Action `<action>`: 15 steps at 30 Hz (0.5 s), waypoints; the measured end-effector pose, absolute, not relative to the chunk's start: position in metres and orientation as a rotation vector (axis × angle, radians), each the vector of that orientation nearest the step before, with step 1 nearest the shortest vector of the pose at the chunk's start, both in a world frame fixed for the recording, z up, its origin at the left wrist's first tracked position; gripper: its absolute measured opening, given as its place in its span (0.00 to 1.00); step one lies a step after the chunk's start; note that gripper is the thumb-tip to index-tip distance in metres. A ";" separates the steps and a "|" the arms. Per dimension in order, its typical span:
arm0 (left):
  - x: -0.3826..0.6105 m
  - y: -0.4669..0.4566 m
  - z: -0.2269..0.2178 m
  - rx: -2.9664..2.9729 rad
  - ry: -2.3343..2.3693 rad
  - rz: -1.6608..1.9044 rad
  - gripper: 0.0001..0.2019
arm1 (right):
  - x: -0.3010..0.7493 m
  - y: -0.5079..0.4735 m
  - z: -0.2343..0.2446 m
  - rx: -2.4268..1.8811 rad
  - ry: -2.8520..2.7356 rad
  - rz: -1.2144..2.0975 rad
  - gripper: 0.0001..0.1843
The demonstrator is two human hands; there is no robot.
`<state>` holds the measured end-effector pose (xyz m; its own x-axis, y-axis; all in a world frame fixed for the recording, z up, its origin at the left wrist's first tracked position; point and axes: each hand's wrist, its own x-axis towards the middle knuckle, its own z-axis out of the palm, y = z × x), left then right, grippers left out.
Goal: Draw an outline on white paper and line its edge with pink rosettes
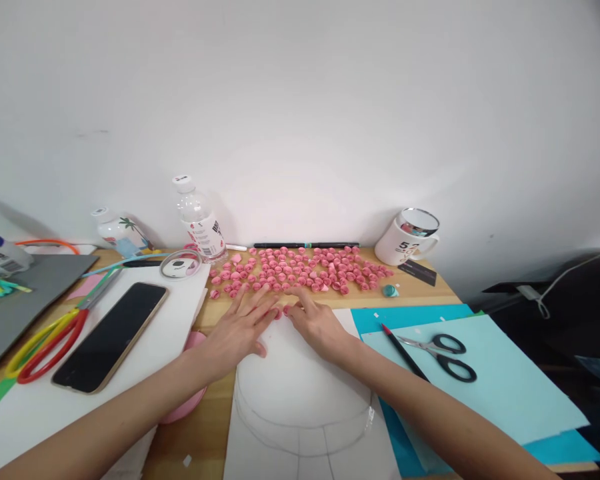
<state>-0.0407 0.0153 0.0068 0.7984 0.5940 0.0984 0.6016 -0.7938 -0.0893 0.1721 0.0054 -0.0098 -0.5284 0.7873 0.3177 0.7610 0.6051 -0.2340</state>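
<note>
My left hand (240, 327) lies flat with fingers stretched out on the top edge of a white sheet (300, 393) that bears a pencilled curve. Its fingertips reach the near row of several small pink paper roses (300, 270) spread across the wooden desk. My right hand (316, 323) rests beside it, fingers extended and pressed down on a pink rose at the sheet's top edge. Both hands nearly touch each other. Nothing is gripped in either hand.
A black phone (111, 335) lies on white paper at the left, next to red and yellow scissors (47, 343). Black scissors (443, 355) and a pencil (405, 352) lie on light blue paper (485, 387) at the right. Two bottles (199, 220), a tape roll (180, 265) and a white mug (407, 239) stand by the wall.
</note>
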 end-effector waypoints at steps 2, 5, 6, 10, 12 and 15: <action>-0.041 0.016 0.006 -2.873 -0.964 -0.100 0.39 | 0.171 0.005 -0.008 -1.230 -2.476 0.062 0.12; -0.041 0.016 0.005 -2.871 -0.962 -0.099 0.38 | 0.170 0.003 -0.005 -1.218 -2.540 -0.020 0.12; -0.041 0.016 0.004 -2.870 -0.955 -0.097 0.38 | 0.169 0.003 -0.004 -1.212 -2.557 -0.051 0.12; -0.041 0.017 0.004 -2.885 -0.932 -0.108 0.36 | 0.168 0.003 -0.003 -1.191 -2.588 -0.138 0.11; -0.041 0.017 0.006 -2.902 -0.939 -0.113 0.37 | 0.168 0.004 -0.004 -1.182 -2.592 -0.161 0.09; -0.040 0.019 0.007 -2.928 -0.927 -0.094 0.38 | 0.169 0.007 -0.007 -1.166 -2.586 -0.124 0.07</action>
<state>-0.0400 0.0185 0.0073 0.8163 0.5722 0.0791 0.5765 -0.8158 -0.0469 0.1694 0.0072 -0.0073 -0.6251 0.7181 0.3058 0.7440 0.6667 -0.0445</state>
